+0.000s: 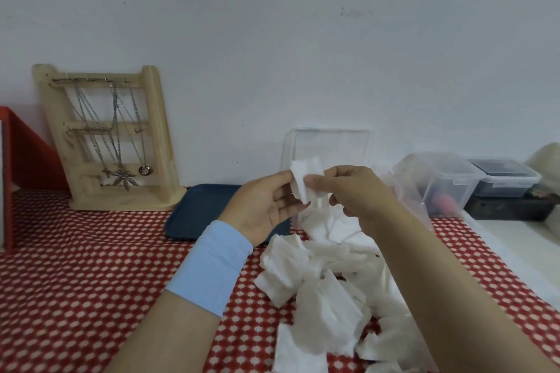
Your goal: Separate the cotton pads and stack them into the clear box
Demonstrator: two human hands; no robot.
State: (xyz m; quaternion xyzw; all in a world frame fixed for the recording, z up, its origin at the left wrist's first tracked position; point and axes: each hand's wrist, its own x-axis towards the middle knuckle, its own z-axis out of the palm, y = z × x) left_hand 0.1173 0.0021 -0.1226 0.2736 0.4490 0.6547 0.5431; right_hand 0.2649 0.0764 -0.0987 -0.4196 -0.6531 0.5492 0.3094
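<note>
A white square cotton pad (304,179) is pinched between both hands in front of the clear box (328,145). My left hand (263,206), with a light blue wristband, grips its left edge. My right hand (348,191) grips its right side with thumb and fingers. The clear box stands upright against the wall with its lid raised; several pads lie inside at its bottom (327,221). A loose pile of white cotton pads (324,291) lies on the red patterned cloth below my hands.
A wooden jewellery stand (106,139) with necklaces is at the back left, next to a red shelf (27,154). A dark blue tray (200,209) lies behind my left hand. Plastic containers (448,182) and a clear bag sit at the right.
</note>
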